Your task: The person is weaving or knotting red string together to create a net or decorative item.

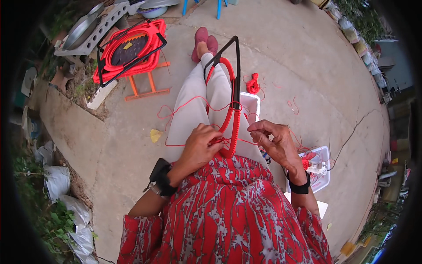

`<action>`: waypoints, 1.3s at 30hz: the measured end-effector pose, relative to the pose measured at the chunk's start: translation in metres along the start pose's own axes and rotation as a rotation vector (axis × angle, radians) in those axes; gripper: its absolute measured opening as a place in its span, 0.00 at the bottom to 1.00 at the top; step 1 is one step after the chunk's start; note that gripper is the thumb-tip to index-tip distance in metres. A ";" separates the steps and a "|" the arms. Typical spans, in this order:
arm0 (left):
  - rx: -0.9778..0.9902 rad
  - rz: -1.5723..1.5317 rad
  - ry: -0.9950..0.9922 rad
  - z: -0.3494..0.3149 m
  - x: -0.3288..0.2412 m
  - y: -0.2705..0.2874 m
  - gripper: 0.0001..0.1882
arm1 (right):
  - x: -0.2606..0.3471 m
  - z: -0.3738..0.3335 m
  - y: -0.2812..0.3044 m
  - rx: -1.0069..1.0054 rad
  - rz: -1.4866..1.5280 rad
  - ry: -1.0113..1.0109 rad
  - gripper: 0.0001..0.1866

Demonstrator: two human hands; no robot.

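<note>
The left hand pinched the red cord against the frame on the lap; the right hand, just beside, nipped the same cord taut. Beyond the grip lay a cord ball; a white tray sat right of it.

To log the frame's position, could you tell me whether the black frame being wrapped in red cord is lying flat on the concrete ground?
No, the black frame rests on the person's lap, with the left hand gripping its red-wrapped edge.
</note>
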State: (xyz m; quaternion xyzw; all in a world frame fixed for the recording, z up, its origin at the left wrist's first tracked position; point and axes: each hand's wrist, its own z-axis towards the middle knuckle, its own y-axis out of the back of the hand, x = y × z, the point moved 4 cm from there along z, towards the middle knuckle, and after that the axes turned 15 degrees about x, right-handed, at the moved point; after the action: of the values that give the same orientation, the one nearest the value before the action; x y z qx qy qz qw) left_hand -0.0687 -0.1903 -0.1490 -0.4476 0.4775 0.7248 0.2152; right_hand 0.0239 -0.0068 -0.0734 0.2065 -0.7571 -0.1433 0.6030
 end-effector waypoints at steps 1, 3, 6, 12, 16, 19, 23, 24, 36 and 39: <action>0.019 0.065 0.004 0.005 0.008 -0.009 0.10 | -0.002 0.001 -0.001 -0.003 0.035 -0.014 0.06; 0.011 0.136 -0.028 0.011 0.010 -0.013 0.07 | -0.003 0.000 0.000 -0.018 0.072 -0.036 0.06; -0.007 -0.097 0.107 0.001 0.017 -0.001 0.05 | 0.001 -0.002 0.003 -0.027 0.178 -0.039 0.06; 0.050 -0.781 0.278 0.005 -0.030 0.045 0.06 | 0.032 0.002 0.004 -0.059 0.400 0.117 0.09; 0.134 -0.505 0.238 0.018 -0.076 0.055 0.07 | 0.070 0.009 0.006 -0.104 0.000 0.404 0.12; -0.026 -0.294 0.024 0.026 -0.099 0.060 0.09 | 0.080 0.011 0.007 -0.043 0.007 0.358 0.13; -0.045 -0.175 -0.048 0.044 -0.109 0.066 0.10 | 0.062 0.014 0.014 0.012 0.311 0.228 0.10; -0.015 -0.148 -0.079 0.049 -0.113 0.067 0.10 | 0.057 0.015 0.015 0.047 0.498 0.224 0.09; 0.066 -0.165 -0.110 0.102 -0.117 0.070 0.05 | 0.024 0.017 0.057 -0.109 0.809 0.276 0.11; 0.012 -0.105 -0.189 0.110 -0.121 0.068 0.05 | 0.024 0.020 0.060 -0.069 0.902 0.301 0.12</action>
State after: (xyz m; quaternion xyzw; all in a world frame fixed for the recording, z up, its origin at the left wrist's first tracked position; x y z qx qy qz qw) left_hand -0.1064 -0.1100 0.0040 -0.4004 0.4351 0.7487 0.2998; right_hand -0.0079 0.0333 -0.0299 -0.1443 -0.6702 0.1394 0.7146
